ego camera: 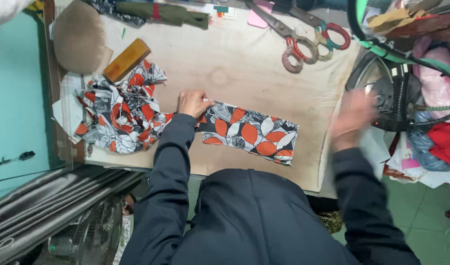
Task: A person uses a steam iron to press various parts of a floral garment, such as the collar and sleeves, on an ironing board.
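Your left hand (193, 103) pressed flat, fingers released, on the leaf-print fabric strip (249, 132) on the counter (244, 64). Your right hand (351, 120) was blurred near the iron (386, 98); I cannot tell its fingers

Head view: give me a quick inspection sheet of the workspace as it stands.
Surface: padded board with a beige cover, stained brown near the middle.
Job's things: flat strip of leaf-print fabric in orange, black and white; a crumpled pile of the same fabric to its left.
Clutter: wooden block, rounded tan cushion, two pairs of scissors with wrapped handles, rolled green cloth.
Hands: left hand presses the strip's left end; right hand, blurred, is at the board's right edge near an iron.
Cables: green and black cords loop over the iron.
Surroundings: fabric heaps at right, fan and grey pipes lower left, green floor.
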